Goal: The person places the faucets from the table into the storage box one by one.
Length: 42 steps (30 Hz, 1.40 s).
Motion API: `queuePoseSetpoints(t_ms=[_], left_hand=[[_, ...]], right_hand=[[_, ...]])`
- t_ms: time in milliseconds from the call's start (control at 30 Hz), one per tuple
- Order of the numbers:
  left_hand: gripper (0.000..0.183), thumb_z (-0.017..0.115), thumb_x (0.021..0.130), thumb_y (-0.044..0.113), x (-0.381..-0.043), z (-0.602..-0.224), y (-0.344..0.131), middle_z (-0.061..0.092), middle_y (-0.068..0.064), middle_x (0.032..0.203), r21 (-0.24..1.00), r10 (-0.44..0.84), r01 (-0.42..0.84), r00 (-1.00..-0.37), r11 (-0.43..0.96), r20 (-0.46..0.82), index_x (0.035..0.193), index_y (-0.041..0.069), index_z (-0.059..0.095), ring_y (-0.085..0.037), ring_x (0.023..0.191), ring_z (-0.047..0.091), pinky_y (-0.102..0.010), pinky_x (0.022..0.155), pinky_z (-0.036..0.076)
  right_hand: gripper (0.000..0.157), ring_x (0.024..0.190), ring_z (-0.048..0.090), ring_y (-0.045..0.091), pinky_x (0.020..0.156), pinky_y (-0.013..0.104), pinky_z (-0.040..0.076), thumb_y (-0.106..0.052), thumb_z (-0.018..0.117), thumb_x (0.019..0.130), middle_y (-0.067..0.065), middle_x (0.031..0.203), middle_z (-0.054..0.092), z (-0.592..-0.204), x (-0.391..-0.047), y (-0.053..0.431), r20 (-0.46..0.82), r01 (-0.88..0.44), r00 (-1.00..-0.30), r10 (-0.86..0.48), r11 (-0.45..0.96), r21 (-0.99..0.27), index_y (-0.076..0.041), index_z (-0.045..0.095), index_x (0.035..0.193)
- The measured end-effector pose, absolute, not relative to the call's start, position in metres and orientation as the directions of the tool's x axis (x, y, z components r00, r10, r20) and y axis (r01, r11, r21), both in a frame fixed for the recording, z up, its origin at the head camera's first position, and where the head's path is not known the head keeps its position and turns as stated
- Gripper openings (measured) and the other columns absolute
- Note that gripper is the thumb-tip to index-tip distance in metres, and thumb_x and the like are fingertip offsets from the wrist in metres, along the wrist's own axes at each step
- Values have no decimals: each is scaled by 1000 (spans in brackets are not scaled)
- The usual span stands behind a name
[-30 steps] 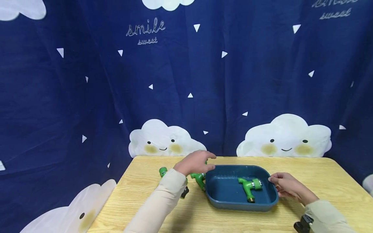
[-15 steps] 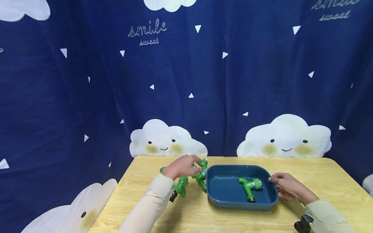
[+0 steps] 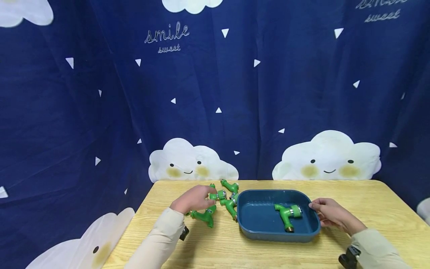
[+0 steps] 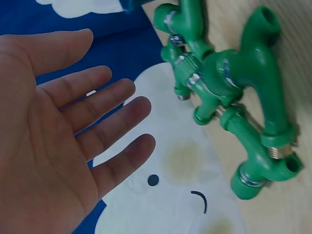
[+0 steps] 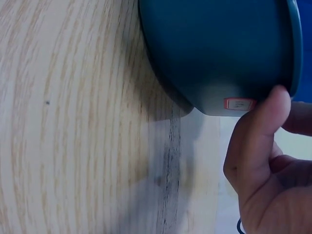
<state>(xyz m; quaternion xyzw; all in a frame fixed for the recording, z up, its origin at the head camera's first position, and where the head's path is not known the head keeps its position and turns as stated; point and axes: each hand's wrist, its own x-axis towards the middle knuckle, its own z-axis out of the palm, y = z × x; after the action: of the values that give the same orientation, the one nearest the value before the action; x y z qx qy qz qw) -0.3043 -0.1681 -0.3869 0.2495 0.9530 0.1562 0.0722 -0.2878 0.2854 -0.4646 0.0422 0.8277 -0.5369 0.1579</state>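
My left hand (image 3: 195,198) hovers over the left part of the table, just above a cluster of green water taps. In the left wrist view its fingers are extended and spread, the palm holds nothing, and the nearest green tap (image 4: 270,87) lies to the right of the fingertips. One tap (image 3: 204,216) lies below the hand, others (image 3: 231,207) lie between it and the tub. My right hand (image 3: 333,215) pinches the right rim of a dark blue plastic tub (image 3: 275,236). Inside the tub rests one green tap (image 3: 285,216) with a chrome collar.
The light wooden table (image 3: 235,256) runs back to a dark blue curtain (image 3: 201,93) printed with clouds and triangles. A small red-bordered label (image 5: 239,104) is stuck on the tub's outer wall. A black wrist device (image 3: 349,257) sits at the right sleeve.
My left hand has moved left and slightly lower, away from the tub's left edge to over the taps, uncovering some of them. The right hand stays at the tub's rim.
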Motion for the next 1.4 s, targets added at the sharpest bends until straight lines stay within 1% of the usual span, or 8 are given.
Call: queuePoseSetpoints(t_ms=[200,333,467,600,833,1100,1267,1400], left_hand=[[40,64,94,25,-300,-395,-177,66,-6,133,308,479,435,-875,846,-78,131,10,64,-28,127,60,-46,107,48],[40,65,93,22,-297,-400,-179,66,-8,133,312,477,435,-876,845,-71,130,7,64,-30,127,60,-46,107,48],[45,66,93,21,-292,-407,-179,62,-11,137,327,476,428,-876,843,-79,135,5,59,-32,130,57,-47,109,46],[55,69,92,27,-287,-418,-178,55,-14,145,283,462,421,-882,862,-95,141,7,54,-35,134,53,-49,111,44],[77,75,85,42,-280,-434,-180,40,-18,156,206,434,409,-896,889,-92,149,11,45,-39,141,43,-55,113,40],[87,78,79,49,-282,-449,-179,43,-21,152,166,420,406,-905,899,-62,147,8,44,-40,138,46,-53,111,43],[92,82,74,49,-284,-456,-177,43,-22,151,155,405,394,-913,906,-51,148,9,43,-40,135,48,-55,107,46],[96,86,71,46,-286,-460,-176,46,-21,148,118,399,393,-916,912,-38,148,10,43,-38,133,51,-54,104,47]], right_hand=[[29,65,64,12,56,26,55,-19,43,105,4,83,65,-465,-287,286,-299,232,-949,-98,425,-875,6,53,114],[28,64,64,12,55,25,55,-19,44,104,4,82,65,-466,-288,286,-299,233,-949,-97,423,-875,5,53,115],[27,62,64,11,54,25,55,-19,44,105,4,80,66,-468,-287,286,-302,237,-948,-100,414,-879,4,53,114],[27,62,63,11,54,25,55,-20,44,105,3,80,65,-467,-287,287,-307,241,-946,-100,416,-877,4,53,115],[29,64,64,13,55,27,55,-21,45,105,4,82,66,-466,-287,286,-295,230,-951,-92,426,-875,5,52,117],[29,64,66,13,55,28,55,-21,44,105,5,82,67,-468,-287,287,-290,224,-952,-98,424,-878,4,52,116],[29,65,66,14,56,28,56,-21,44,105,5,83,67,-469,-288,287,-291,225,-952,-95,428,-875,4,51,117],[30,65,66,14,56,28,56,-22,44,105,5,84,67,-469,-288,287,-295,231,-951,-87,432,-872,4,52,118]])
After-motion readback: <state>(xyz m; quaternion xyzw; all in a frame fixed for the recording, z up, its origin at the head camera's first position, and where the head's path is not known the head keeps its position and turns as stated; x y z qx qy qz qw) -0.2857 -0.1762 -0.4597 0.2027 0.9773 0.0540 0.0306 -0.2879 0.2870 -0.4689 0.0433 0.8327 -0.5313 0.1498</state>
